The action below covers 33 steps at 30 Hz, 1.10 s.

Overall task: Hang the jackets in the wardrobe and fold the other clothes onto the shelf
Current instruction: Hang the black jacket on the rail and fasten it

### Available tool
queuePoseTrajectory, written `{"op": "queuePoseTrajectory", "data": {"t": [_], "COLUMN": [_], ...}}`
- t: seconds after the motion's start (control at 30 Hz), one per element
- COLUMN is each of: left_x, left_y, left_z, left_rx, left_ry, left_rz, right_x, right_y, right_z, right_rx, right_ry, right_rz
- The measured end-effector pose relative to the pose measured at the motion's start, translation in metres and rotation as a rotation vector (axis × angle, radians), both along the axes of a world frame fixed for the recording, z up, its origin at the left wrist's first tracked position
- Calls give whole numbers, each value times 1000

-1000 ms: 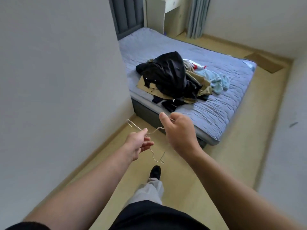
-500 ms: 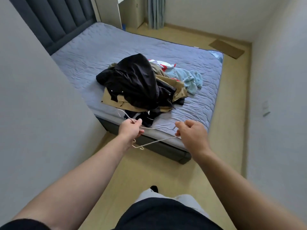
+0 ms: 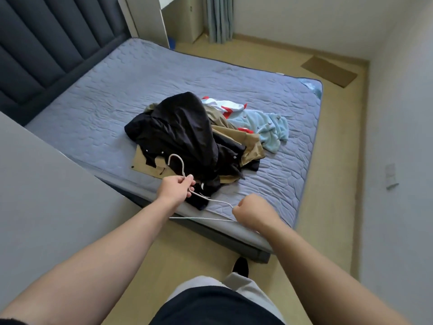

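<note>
Your left hand pinches the neck of the white wire hanger just below its hook. Your right hand is fisted round the hanger's right-hand corner. Both hover over the near edge of the bed. Beyond the hook, the black jacket lies heaped on the tan jacket — behind them, a pale blue garment and a white-and-red garment.

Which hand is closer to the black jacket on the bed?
Left. The left hand pinches the neck of the white hanger right at the near edge of the black jacket. The right hand grips the hanger's end farther right, over the edge of the bed.
</note>
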<state>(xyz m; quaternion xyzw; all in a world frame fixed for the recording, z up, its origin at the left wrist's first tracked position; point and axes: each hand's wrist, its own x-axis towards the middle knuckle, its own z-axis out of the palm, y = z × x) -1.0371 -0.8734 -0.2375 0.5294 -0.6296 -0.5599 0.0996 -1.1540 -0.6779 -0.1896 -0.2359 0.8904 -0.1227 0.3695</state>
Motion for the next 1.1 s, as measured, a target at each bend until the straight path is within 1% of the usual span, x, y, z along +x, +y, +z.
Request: {"op": "queuePoseTrajectory", "data": {"t": [0.1,0.17,0.23,0.27,0.37,0.4,0.47,0.5,0.57,0.67,0.77,0.83,0.9,0.97,1.03,1.1], "left_x": [-27,-40,-51,-54,-60,-61,-61,-61,-59,-62,-75,-85,-93,-103,-112,-122], "left_y": [-15,-24,-35,-43,-77,-92,-122,-138,-171,-215,-247,-265,-277,-285,-293,-300], "left_z": [8,13,13,13,9,5,-8,-19,-47,-103,-161,-197,-229,-257,-283,-305], "left_rx": [-20,-47,-33,-23,-41,-38,-5,0,10,206,387,471,530,580,606,634], "left_ry": [29,24,44,57,54,56,42,4,-131,-284,-351,-400,-428,-431,-426,-418], "left_rz": [-100,-186,-234,-251,-351,-384,-422,-408,-316,-137,-101,-78,-58,-33,13,77], "right_x": [-8,-8,-7,-7,-9,-11,-16,-19,-26,-36,-44,-49,-54,-58,-58,-54], "right_y": [-36,-62,-88,-101,-139,-151,-175,-186,-208,-238,-258,-269,-281,-293,-302,-307], "right_z": [-8,-11,-14,-18,-36,-45,-61,-68,-84,-114,-147,-171,-191,-210,-225,-239], "right_rx": [40,14,-56,-102,-194,-205,-226,-232,-229,-221,-255,-200,-91,9,22,-33], "right_ry": [29,-30,-132,-191,-375,-410,-407,-372,-306,-284,-188,-177,-279,-314,-260,-243], "right_rz": [158,250,253,213,-3,-64,-194,-260,-370,-527,-628,-661,-668,-614,-576,-536]}}
